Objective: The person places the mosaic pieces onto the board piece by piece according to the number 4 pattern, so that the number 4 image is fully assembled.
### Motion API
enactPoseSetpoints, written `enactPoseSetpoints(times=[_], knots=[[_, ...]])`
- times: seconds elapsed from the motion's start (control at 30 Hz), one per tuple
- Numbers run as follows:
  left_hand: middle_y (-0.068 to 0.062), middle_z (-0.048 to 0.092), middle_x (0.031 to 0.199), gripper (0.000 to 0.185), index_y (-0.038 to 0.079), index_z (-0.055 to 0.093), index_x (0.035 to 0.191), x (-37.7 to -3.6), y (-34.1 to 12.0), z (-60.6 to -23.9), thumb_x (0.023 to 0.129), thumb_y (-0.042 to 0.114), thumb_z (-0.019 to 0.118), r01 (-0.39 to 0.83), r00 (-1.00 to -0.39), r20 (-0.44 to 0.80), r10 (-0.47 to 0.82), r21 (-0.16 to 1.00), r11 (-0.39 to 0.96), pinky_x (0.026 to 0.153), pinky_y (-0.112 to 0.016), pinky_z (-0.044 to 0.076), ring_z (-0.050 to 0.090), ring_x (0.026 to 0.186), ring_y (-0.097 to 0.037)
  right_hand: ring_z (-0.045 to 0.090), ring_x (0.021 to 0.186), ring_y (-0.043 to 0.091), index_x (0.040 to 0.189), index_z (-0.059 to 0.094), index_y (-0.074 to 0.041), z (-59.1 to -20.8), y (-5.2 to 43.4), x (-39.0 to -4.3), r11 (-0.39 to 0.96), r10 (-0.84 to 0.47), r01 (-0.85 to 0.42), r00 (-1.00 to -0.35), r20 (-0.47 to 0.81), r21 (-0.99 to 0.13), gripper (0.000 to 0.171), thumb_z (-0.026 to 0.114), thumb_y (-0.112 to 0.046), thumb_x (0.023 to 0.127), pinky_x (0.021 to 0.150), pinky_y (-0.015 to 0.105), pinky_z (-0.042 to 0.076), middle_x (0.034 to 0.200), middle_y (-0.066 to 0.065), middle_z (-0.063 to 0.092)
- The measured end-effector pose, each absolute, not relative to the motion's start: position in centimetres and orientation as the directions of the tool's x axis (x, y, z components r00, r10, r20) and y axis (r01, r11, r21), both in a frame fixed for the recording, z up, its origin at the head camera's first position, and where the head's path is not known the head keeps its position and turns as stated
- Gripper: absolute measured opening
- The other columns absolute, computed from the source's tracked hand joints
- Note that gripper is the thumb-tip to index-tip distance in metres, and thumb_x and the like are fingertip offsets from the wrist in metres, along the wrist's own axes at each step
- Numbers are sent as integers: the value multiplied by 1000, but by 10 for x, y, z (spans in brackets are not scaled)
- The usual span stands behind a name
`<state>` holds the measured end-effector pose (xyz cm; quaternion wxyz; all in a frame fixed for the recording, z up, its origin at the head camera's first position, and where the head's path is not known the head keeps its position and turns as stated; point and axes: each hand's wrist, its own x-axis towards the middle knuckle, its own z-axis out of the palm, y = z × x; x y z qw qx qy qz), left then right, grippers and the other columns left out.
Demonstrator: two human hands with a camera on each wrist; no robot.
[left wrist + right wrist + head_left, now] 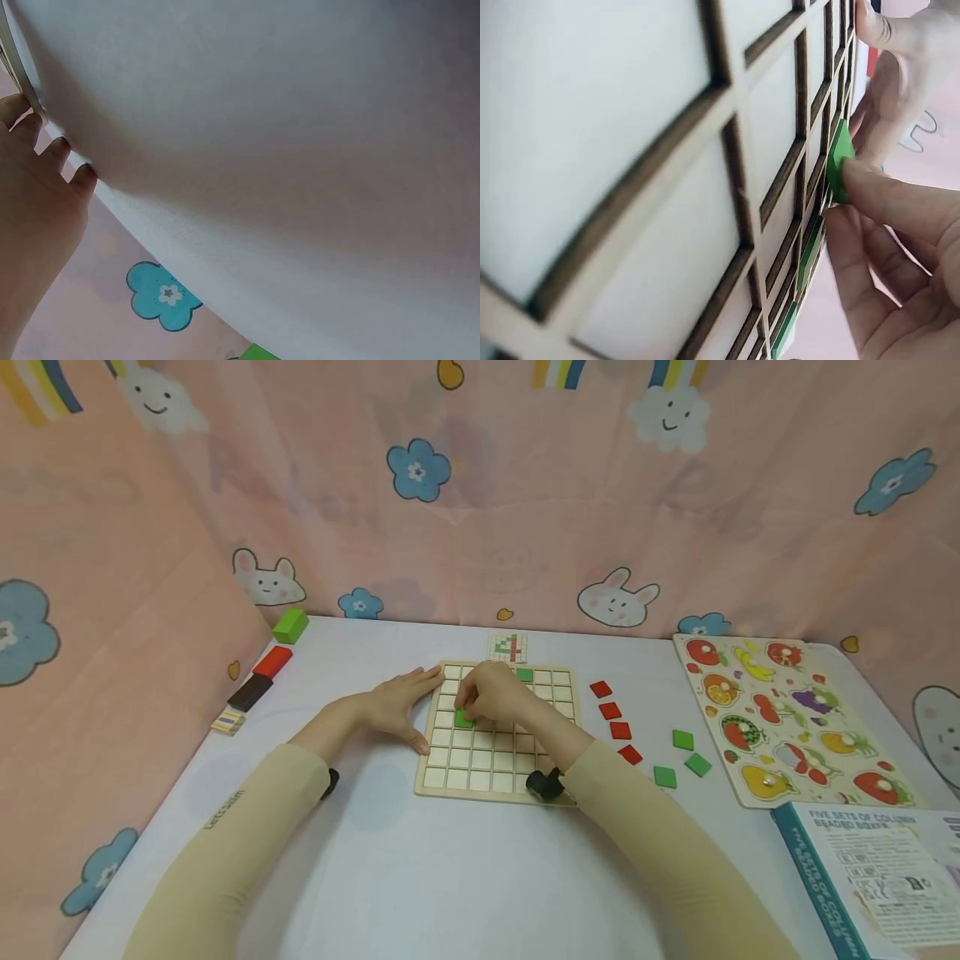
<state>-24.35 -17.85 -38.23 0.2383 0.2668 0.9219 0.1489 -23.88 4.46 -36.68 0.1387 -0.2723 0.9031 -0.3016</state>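
My right hand (497, 693) pinches a green square tile (840, 159) between thumb and fingertips, right at the cells of a wooden grid board (468, 783). In the head view this green tile shows below the fingers, left of the board's middle. Two more green tiles, one of them low in the right wrist view (784, 330), lie in cells nearby; part of the board is hidden under my right hand and forearm. My left hand (393, 708) lies with fingers spread at the board's left edge, thumb and fingertips touching the frame.
A small pattern card (507, 647) lies behind the board. Right of it are several red tiles (610, 710) and green tiles (683, 740), a fruit puzzle board (738, 693) and a box (862, 860). Coloured blocks (291, 625) line the table's left edge.
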Motion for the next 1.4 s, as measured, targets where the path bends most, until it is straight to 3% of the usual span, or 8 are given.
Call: enactPoseSetpoints(times=[0.27,0.43,0.57,0.8,1.13,1.4], knots=[[-1,-3,170,128,14,9,160,-244,-178,-385,67,57,84,424,-748,-351,563,401,812,126,-61,8,0,157,-36,64,82,14,97,76,-10,-362,68,-244,690,-588,-428,-802,-107,-583,15,73,-4,84,73,24,53,90,3,72],[-1,-3,170,128,14,8,160,-243,-178,-383,66,56,85,419,-751,-355,557,396,817,126,-61,7,-1,157,-35,65,90,19,105,74,-8,-347,126,-252,727,-542,-404,-834,-102,-556,21,73,-6,84,80,32,55,97,7,73],[-2,-3,170,128,13,8,160,-242,-178,-381,67,53,86,412,-755,-357,551,395,821,126,-61,8,-1,157,-35,62,90,21,108,73,-7,-338,180,-255,763,-493,-366,-862,-114,-533,23,74,-9,85,76,29,53,100,11,71],[-2,-3,170,127,13,8,160,-242,-177,-382,68,53,86,415,-751,-357,555,398,818,127,-60,7,-1,157,-35,59,93,20,110,72,-11,-324,256,-227,815,-434,-277,-874,-220,-509,24,75,-15,86,75,26,53,99,6,69],[-1,-4,170,128,14,7,160,-243,-177,-382,67,54,85,415,-751,-358,554,396,819,127,-59,7,-2,158,-34,54,86,16,97,72,-18,-338,291,-190,853,-452,-225,-771,-449,-472,26,84,-29,77,67,23,50,90,0,65],[-1,-4,170,128,14,8,160,-243,-177,-383,67,54,85,416,-751,-355,556,400,817,127,-59,7,-2,158,-34,51,79,13,85,67,-16,-347,281,-182,842,-510,-305,-720,-472,-444,27,88,-27,72,63,22,47,81,-3,59]])
